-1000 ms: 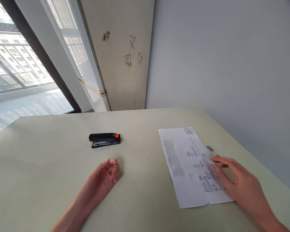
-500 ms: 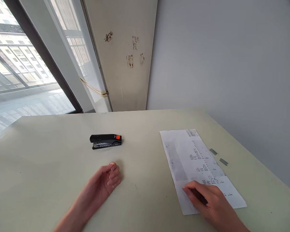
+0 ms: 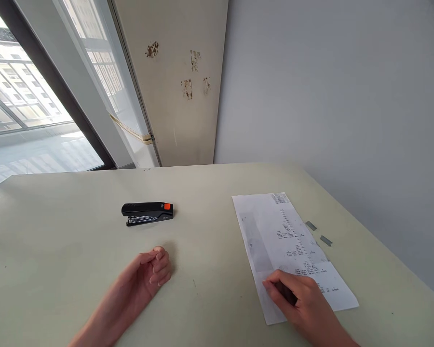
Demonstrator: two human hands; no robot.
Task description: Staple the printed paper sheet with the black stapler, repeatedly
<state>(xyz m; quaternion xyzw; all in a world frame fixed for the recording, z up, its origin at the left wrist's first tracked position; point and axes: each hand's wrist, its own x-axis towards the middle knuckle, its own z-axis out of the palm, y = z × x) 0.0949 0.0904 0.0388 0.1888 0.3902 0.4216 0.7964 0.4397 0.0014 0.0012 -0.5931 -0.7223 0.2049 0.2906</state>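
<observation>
A black stapler [image 3: 148, 212] with an orange-red patch at its right end lies on the table, beyond my left hand [image 3: 154, 270]. That hand rests palm partly up, fingers curled and thumb against the index finger; I see nothing in it. A long white printed sheet of paper [image 3: 265, 231] lies flat at the right. My right hand [image 3: 300, 299] is over its near end, thumb and index finger pinched close together. Whether anything is between those fingertips is hidden.
Two small grey strips [image 3: 318, 233] lie on the table just right of the paper. The pale table [image 3: 206, 193] meets a plain wall [image 3: 329, 96] on the right. A stained panel [image 3: 177, 115] and a window [image 3: 25, 91] stand beyond the far edge.
My view has turned slightly right, so everything appears shifted a little to the left. Both hands keep about the same pose; the stapler and paper stay where they were on the table.
</observation>
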